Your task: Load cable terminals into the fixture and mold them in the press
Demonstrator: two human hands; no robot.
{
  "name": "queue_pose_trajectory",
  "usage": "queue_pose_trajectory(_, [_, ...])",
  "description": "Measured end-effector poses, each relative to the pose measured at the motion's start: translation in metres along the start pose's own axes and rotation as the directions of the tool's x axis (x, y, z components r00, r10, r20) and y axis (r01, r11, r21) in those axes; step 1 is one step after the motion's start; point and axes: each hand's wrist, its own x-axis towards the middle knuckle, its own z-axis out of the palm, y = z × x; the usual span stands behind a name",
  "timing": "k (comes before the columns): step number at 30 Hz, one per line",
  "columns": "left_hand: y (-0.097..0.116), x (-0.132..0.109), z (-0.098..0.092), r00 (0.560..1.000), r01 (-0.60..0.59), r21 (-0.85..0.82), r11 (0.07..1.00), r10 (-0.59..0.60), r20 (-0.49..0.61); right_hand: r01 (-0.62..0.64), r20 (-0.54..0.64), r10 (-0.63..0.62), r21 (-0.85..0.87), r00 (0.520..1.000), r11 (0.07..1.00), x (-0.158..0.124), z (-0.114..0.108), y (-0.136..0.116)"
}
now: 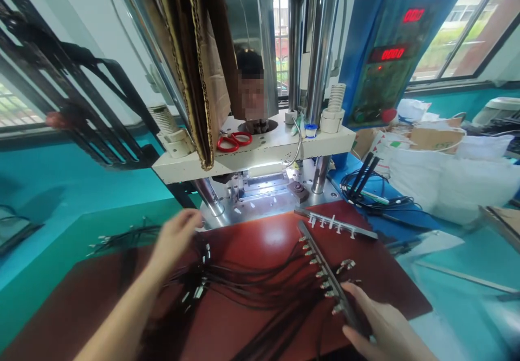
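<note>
My right hand (377, 317) grips the near end of a dark metal bar (325, 266) between thumb and fingers. Along the bar's left edge sits a row of small metal connectors with black cables (260, 290) running off to the left. My left hand (181, 233) is raised above the left part of the red-brown board (272, 242), beside the press, its fingers curled together. Whatever those fingers hold, if anything, is hidden. Loose cable ends (199, 290) with shiny tips lie below it. A second metal bar (341, 224) with several pale upright pieces lies farther back on the board.
Ahead stands a press with a lit mold (264, 185) and a cream plate (280, 147) holding red-handled scissors (234, 141). Cardboard (209, 106) hangs at the left column. A blue control box (390, 46), coiled black cables (374, 187) and white sacks (439, 171) are on the right.
</note>
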Motion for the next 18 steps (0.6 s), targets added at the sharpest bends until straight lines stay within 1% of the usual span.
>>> queue_pose_trajectory(1, [0.013,-0.016,0.019,0.94,-0.115,0.02,0.993,0.102,0.325,-0.012,0.008,0.013,-0.02,1.0,1.0,0.001,0.0,-0.003])
queue_pose_trajectory(2, [0.026,-0.033,0.038,0.817,-0.229,0.037,0.973,0.171,0.55,-0.025,0.012,0.026,-0.049,1.0,0.998,0.003,0.001,-0.007])
queue_pose_trajectory(3, [0.037,-0.049,0.056,0.697,-0.338,0.049,0.94,0.215,0.684,-0.036,0.016,0.038,-0.079,0.999,0.996,0.005,0.001,-0.01])
queue_pose_trajectory(4, [0.047,-0.062,0.073,0.615,-0.419,0.072,0.905,0.225,0.756,-0.045,0.023,0.047,-0.104,0.999,0.994,0.008,0.001,-0.012])
queue_pose_trajectory(5, [0.055,-0.073,0.086,0.571,-0.476,0.098,0.874,0.222,0.79,-0.047,0.03,0.051,-0.123,0.998,0.991,0.01,0.001,-0.014])
queue_pose_trajectory(6, [0.06,-0.08,0.097,0.547,-0.524,0.119,0.843,0.226,0.806,-0.046,0.037,0.052,-0.141,0.998,0.989,0.012,0.001,-0.016])
queue_pose_trajectory(7, [0.063,-0.085,0.104,0.544,-0.552,0.139,0.822,0.228,0.807,-0.043,0.044,0.051,-0.16,0.998,0.986,0.013,0.0,-0.016])
queue_pose_trajectory(9, [0.064,-0.088,0.111,0.558,-0.564,0.158,0.81,0.233,0.797,-0.042,0.052,0.054,-0.212,0.997,0.976,0.014,-0.001,-0.017])
queue_pose_trajectory(12, [0.061,-0.086,0.111,0.585,-0.515,0.156,0.843,0.213,0.783,-0.058,0.064,0.076,-0.247,0.995,0.967,0.015,-0.003,-0.018])
queue_pose_trajectory(14, [0.06,-0.086,0.109,0.592,-0.484,0.142,0.863,0.204,0.78,-0.087,0.063,0.102,-0.207,0.993,0.974,0.016,-0.005,-0.02])
queue_pose_trajectory(18, [0.058,-0.089,0.109,0.6,-0.415,0.116,0.902,0.176,0.781,-0.155,0.06,0.159,-0.073,0.985,0.985,0.018,-0.011,-0.025])
